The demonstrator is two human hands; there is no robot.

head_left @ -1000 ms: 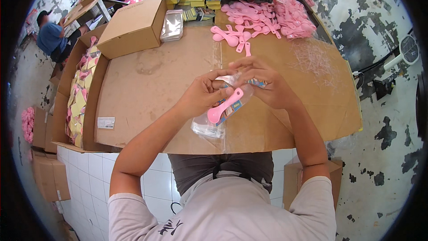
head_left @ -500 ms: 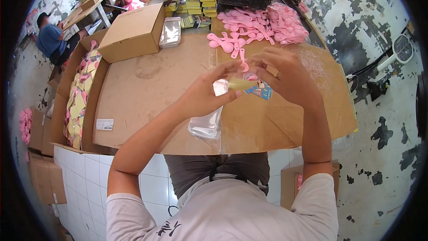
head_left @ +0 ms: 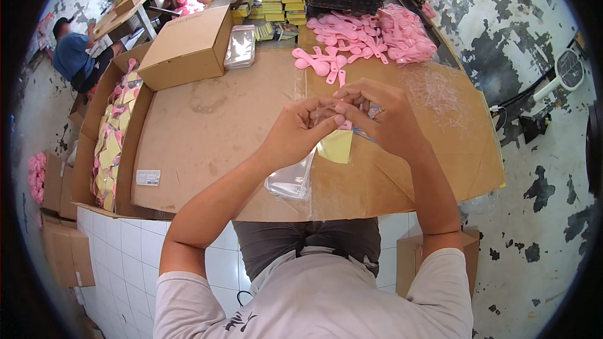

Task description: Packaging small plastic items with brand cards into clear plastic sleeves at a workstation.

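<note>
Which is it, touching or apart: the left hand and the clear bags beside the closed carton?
Apart. The head view shows bare cardboard between the left hand and the clear bags beside the carton.

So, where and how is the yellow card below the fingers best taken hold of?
Probably pinch the lower edge of the yellow card face to face, coming from the near side: that flat lower part shows free, while the left hand and right hand crowd its upper end.
</note>
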